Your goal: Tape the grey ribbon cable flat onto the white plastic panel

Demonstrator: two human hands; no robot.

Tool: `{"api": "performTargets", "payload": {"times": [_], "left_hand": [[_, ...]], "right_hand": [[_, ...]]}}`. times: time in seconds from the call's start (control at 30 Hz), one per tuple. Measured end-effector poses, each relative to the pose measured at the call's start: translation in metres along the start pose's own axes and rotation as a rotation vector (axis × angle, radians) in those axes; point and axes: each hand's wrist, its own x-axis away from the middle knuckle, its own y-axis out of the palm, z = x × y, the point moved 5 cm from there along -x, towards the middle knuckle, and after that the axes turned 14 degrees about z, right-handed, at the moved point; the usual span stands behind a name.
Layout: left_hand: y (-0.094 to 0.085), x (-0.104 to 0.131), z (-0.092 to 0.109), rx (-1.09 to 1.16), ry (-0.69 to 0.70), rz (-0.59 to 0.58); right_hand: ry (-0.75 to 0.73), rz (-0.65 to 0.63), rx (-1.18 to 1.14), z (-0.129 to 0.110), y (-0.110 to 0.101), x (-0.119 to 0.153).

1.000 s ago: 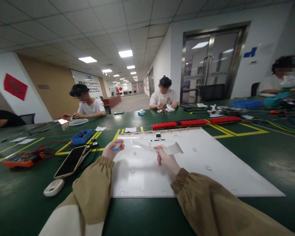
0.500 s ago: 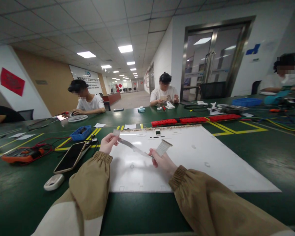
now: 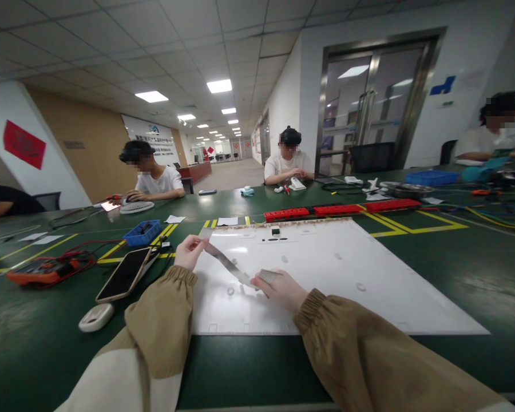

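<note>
A flat grey ribbon cable spans the gap between my hands above a white panel. My left hand pinches it near its far left end, which sticks up past my fingertips. Closer to me and further right, my right hand grips the cable between thumb and fingers. The cable's other end, a wider pale piece, lies over the fingers of that hand. The cable sags slightly between the two grips. The panel lies flat on the green table, with small dark slots along its far edge.
Left of the panel lie a phone, a white oval device, an orange multimeter and a blue tray. Red power strips run behind the panel. Two co-workers sit across the table, another at far right.
My right hand has shifted slightly left and turned, so the cable's pale end now lies lower, against its fingers. My left hand keeps its hold. The co-worker opposite has brought their hands together.
</note>
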Motion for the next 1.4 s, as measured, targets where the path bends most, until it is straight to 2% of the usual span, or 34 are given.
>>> {"api": "performTargets", "payload": {"times": [0.1,0.27,0.47,0.63,0.8,1.0,1.23,1.4], "left_hand": [[0.002,0.001,-0.002,-0.015,-0.012,-0.033],[0.006,0.005,-0.002,-0.018,-0.032,-0.077],[0.01,0.011,0.002,-0.009,-0.035,-0.079],[0.01,0.009,-0.002,0.007,-0.056,-0.06],[0.007,0.005,0.005,0.025,-0.048,-0.042],[0.002,0.003,0.011,-0.002,-0.061,-0.02],[0.002,0.006,0.0,0.043,-0.097,-0.008],[0.002,0.008,-0.009,0.098,-0.125,-0.032]], "right_hand": [[-0.045,-0.014,-0.018,-0.005,0.0,0.001],[0.028,-0.017,-0.019,-0.004,-0.001,-0.001],[-0.112,0.037,0.045,-0.004,0.003,0.001],[0.025,0.108,-0.028,0.004,0.003,-0.001],[0.01,0.204,-0.121,0.007,-0.004,-0.008],[0.138,0.307,-0.127,0.021,-0.011,-0.011],[0.116,0.379,-0.007,0.016,-0.02,-0.008],[0.072,0.403,-0.029,0.01,-0.025,-0.006]]}}
